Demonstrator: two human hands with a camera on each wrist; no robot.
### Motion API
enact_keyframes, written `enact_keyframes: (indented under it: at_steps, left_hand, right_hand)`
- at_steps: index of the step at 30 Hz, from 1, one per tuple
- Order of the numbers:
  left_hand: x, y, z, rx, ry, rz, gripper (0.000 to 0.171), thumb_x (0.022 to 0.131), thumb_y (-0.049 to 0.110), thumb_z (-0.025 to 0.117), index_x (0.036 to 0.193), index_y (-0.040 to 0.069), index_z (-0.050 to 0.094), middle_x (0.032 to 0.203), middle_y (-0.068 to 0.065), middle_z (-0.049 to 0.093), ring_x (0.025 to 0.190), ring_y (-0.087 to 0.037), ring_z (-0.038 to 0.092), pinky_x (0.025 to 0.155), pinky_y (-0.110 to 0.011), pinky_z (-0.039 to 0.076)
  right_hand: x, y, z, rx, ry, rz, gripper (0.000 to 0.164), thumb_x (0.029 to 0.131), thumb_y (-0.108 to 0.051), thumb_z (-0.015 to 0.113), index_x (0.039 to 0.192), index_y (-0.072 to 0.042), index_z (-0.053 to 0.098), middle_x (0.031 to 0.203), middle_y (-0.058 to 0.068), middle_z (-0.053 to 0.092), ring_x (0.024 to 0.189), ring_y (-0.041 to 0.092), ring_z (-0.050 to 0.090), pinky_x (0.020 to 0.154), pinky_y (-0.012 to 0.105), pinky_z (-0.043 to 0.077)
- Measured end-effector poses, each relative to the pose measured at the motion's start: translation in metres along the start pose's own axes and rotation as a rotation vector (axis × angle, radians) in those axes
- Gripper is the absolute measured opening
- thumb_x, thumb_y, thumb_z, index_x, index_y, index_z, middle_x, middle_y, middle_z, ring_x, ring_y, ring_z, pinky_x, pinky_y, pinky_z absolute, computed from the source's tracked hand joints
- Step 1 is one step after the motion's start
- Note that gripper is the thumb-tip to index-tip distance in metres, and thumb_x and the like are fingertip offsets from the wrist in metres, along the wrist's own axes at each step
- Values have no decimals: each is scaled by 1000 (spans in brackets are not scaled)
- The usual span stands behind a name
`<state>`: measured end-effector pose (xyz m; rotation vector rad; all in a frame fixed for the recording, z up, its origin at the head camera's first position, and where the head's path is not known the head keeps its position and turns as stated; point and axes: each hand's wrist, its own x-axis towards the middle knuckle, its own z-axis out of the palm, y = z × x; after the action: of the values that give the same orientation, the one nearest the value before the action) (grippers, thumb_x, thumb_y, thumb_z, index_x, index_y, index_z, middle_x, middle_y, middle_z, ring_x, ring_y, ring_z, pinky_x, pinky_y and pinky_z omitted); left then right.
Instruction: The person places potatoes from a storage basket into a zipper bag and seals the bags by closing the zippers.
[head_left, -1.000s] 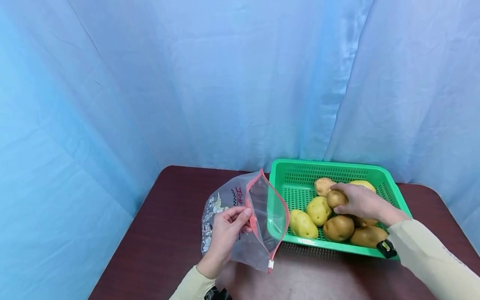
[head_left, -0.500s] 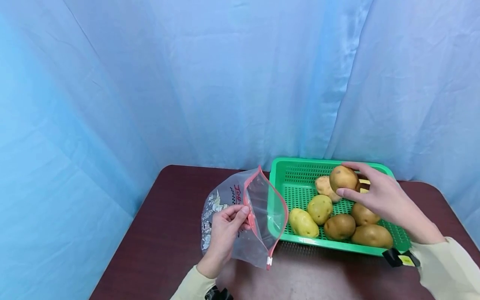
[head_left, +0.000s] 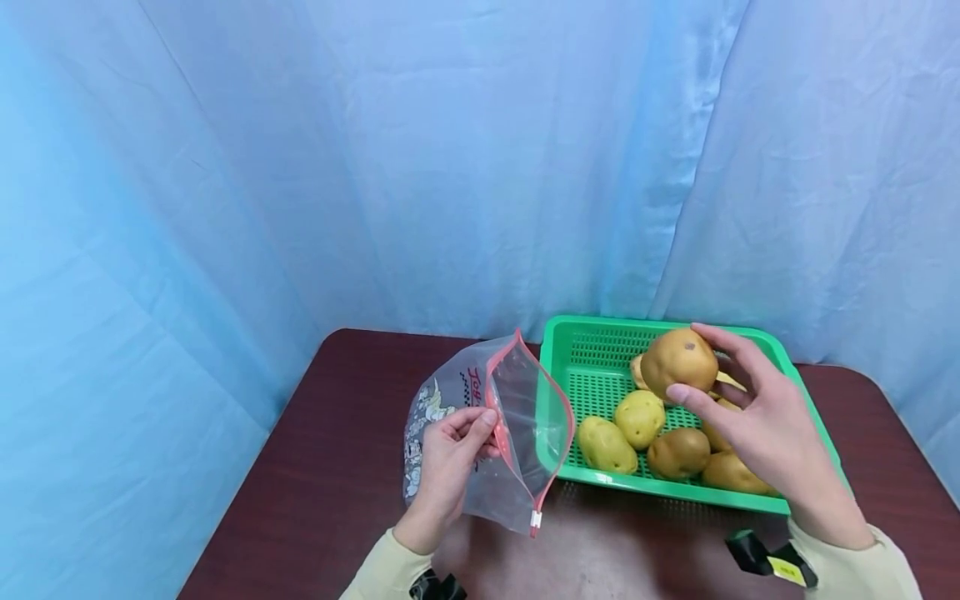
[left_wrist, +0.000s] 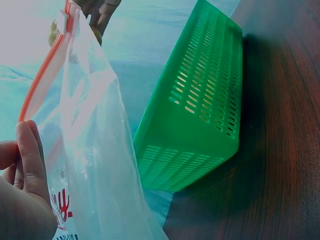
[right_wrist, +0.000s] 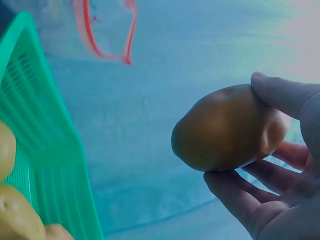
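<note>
My left hand (head_left: 450,458) pinches the red-edged rim of a clear zipper bag (head_left: 487,500), whose mouth gapes toward the right. Cartoon figures and red lettering are printed on the bag, and a white slider sits at the near end of its zipper. My right hand (head_left: 765,408) grips a brown potato (head_left: 678,362) between thumb and fingers, raised over the green basket (head_left: 592,329). In the right wrist view the held potato (right_wrist: 225,130) appears large, with the thumb on top and fingers beneath.
Several potatoes lie in the basket, among them a yellow one (head_left: 606,446) and a brown one (head_left: 678,454). The basket stands on a dark wooden table (head_left: 322,467), right of the bag. Blue curtains (head_left: 450,167) hang behind the table and at the left.
My right hand has lifted the brown potato from among the others in the basket and drawn it up and nearer. The left hand and the bag have hardly moved.
</note>
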<state>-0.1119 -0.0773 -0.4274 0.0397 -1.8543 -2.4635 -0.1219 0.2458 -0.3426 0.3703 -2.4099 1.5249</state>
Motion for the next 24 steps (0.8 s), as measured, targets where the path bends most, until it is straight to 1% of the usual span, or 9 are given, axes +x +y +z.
enact_keyframes:
  at_steps: [4,9,11,13,16,18,20,22,24]
  left_hand:
    - [1,1,2,-21,-12,5,24,98,7,71,109,-15,68,81,-5,73,65,-8,68,65,-23,61]
    - [1,1,3,-39,-7,-3,21,99,6,70,108,-13,69,81,-5,73,65,-8,68,64,-23,61]
    - [1,1,3,-43,-3,-5,21,99,6,70,108,-12,69,80,-5,73,64,-8,68,64,-23,60]
    - [0,2,4,-44,-1,-5,20,99,6,70,108,-12,69,80,-5,73,64,-8,68,63,-23,60]
    - [0,2,5,-45,2,-6,21,99,7,69,108,-12,69,80,-4,73,65,-8,68,63,-23,60]
    - [0,2,6,-47,7,-8,20,99,7,70,108,-11,69,80,-5,72,65,-8,67,63,-23,60]
    - [0,1,8,-56,11,-9,20,99,7,70,107,-11,68,79,-4,72,65,-8,67,63,-23,60]
    - [0,0,9,-66,17,-9,19,99,8,69,105,-11,68,79,-4,71,65,-8,67,63,-23,60]
    - [0,0,10,-75,23,-11,19,100,8,69,104,-10,67,78,-4,71,65,-8,66,63,-22,60]
  right_hand:
    - [-6,-4,11,85,27,-3,68,92,5,74,153,-11,47,146,1,51,122,3,59,87,12,54]
    - [-12,-6,29,150,46,-6,68,92,7,73,153,-10,47,145,-1,53,123,2,59,89,13,53]
    - [-13,-6,38,212,47,-22,68,92,9,72,153,-8,47,145,0,54,124,5,59,92,13,51]
    - [-14,-7,47,303,41,-40,68,91,14,69,153,-5,46,145,1,57,126,8,58,95,14,50]
    - [-15,-6,61,424,21,-93,68,90,19,66,152,0,45,145,4,57,127,12,57,97,18,49]
    - [-15,-5,72,457,15,-129,68,89,20,66,151,2,45,146,4,58,129,13,57,98,18,49]
    - [-15,-4,83,465,-7,-152,68,89,20,66,151,3,44,147,7,57,130,14,57,98,19,50]
    - [-17,-4,95,454,-31,-132,67,90,17,67,151,0,44,149,9,55,129,14,57,98,20,50]
    - [-18,-3,105,418,-60,-91,65,92,11,70,151,-4,45,150,10,55,128,14,59,98,20,51]
